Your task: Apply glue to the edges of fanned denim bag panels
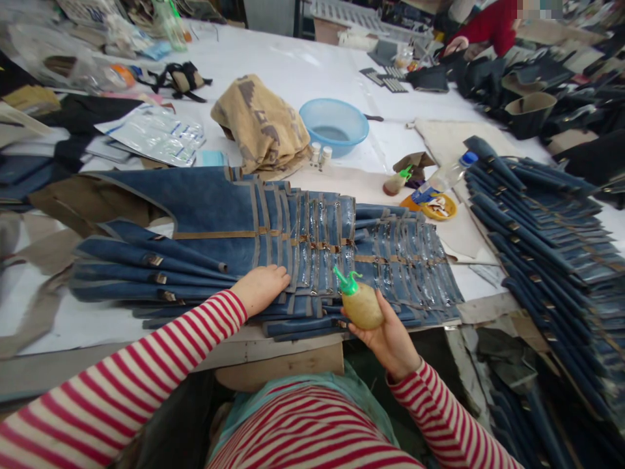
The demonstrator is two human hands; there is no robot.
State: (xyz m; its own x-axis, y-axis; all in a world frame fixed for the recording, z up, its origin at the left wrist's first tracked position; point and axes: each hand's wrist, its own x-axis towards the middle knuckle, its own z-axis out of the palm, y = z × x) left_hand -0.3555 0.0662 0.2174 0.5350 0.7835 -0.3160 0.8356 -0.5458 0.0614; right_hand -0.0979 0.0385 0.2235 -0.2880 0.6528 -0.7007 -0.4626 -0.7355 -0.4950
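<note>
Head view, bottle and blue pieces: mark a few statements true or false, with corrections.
1. The left hand rests on the blue pieces. True.
2. The green-capped bottle is in the left hand. False: the right hand holds it.
3. The patterned cloth lies inside the basin. False: it is heaped beside the blue basin.
4. A second green-capped bottle lies near the yellow dish. True.

White worktable [293, 62] — pale slatted rack [346, 16] beyond, grey panel [269, 18] beside.
</note>
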